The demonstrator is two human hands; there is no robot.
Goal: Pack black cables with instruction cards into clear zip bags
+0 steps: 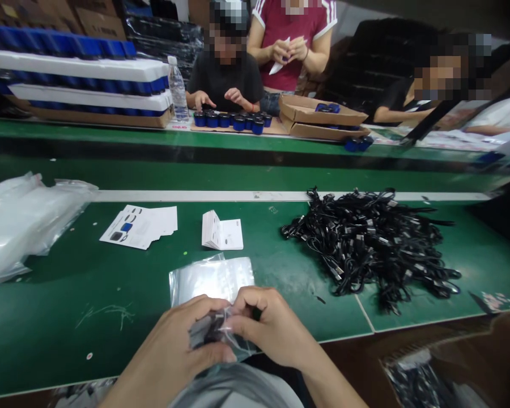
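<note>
Near the front edge of the green table, a small clear plastic bag [215,330] with something dark inside is between my two hands. My left hand [182,340] wraps round its left side, fingers above and thumb below. My right hand [267,326] pinches the bag's right end between thumb and forefinger. Just beyond my hands lies a stack of flat clear bags [212,277]. Behind that, a folded stack of printed leaflets [227,234] stands partly open, and more leaflets [142,225] lie fanned to its left.
A heap of black cables [365,243] lies on the right. Large plastic bags [21,221] lie at the left. Across the table [153,170] are people, blue items [238,122], a bottle [177,90] and cardboard trays [318,122]. An open box [429,374] with bagged items is at lower right.
</note>
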